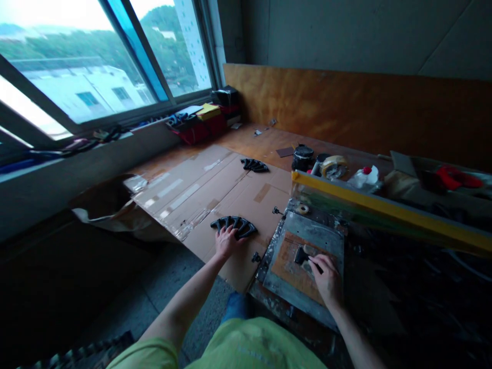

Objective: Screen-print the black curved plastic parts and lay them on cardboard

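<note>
My left hand (226, 242) sits on the lower edge of a black, arched, comb-like moulded piece (234, 226), its fingers gripping the piece against the brown cardboard sheet (215, 200). A similar black piece (254, 165) lies farther back on the cardboard. My right hand (326, 279) grips a small dark scraper-like tool (302, 255), whose head rests on an orange-brown pad (294, 269). That pad lies on a worn grey metal plate (315, 230). My right palm hides part of the pad.
A long yellow-edged straightedge (384, 207) runs along the right of the plate. Behind it stand a black tin (302, 158), a tape roll (333, 167) and a red-capped white bottle (364, 178). A wooden backboard (346, 107), window (88, 61) and paper bag (103, 202) surround the bench.
</note>
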### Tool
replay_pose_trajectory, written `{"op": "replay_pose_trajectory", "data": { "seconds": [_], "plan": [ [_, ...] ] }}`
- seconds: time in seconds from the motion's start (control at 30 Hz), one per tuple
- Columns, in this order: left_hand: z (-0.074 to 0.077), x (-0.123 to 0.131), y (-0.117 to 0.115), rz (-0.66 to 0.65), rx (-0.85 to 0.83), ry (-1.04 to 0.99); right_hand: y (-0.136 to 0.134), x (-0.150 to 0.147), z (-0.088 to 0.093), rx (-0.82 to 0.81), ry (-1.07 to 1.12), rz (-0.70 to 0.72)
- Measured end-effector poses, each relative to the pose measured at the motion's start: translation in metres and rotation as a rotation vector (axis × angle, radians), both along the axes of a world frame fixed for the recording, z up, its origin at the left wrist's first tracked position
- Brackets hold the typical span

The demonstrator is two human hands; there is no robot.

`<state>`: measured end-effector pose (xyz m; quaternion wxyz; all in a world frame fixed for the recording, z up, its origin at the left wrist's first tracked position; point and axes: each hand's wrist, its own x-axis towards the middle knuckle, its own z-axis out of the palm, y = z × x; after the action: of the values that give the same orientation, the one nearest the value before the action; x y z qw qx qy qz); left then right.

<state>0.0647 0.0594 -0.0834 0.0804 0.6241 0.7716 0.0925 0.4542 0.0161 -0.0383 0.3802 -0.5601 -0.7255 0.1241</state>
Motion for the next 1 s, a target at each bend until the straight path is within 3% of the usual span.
{"op": "replay_pose_trajectory", "data": {
  "seconds": [0.13,0.3,0.43,0.57,0.67,0.77,0.87,1.0],
  "plan": [
    [0.003,-0.041,0.054,-0.163,0.072,0.007,0.003,0.000,-0.013,0.053,-0.093,-0.059],
    [0.019,-0.083,0.169,-0.245,0.102,-0.014,0.000,0.005,-0.024,0.025,-0.140,-0.160],
    [0.019,-0.092,0.260,-0.259,0.068,-0.038,-0.004,0.005,-0.025,-0.027,-0.166,-0.241],
    [0.010,-0.087,0.322,-0.262,0.017,-0.042,-0.004,0.006,-0.023,-0.071,-0.186,-0.292],
    [0.005,-0.081,0.345,-0.262,-0.027,-0.046,-0.004,0.005,-0.021,-0.102,-0.211,-0.317],
    [0.005,-0.079,0.350,-0.271,-0.048,-0.034,-0.005,0.003,-0.018,-0.121,-0.243,-0.329],
    [0.009,-0.076,0.338,-0.257,-0.008,-0.036,-0.006,-0.001,-0.016,-0.129,-0.259,-0.337],
    [0.026,-0.061,0.305,-0.266,0.131,-0.187,-0.005,-0.012,-0.006,-0.198,-0.277,-0.315]
  ]
}}
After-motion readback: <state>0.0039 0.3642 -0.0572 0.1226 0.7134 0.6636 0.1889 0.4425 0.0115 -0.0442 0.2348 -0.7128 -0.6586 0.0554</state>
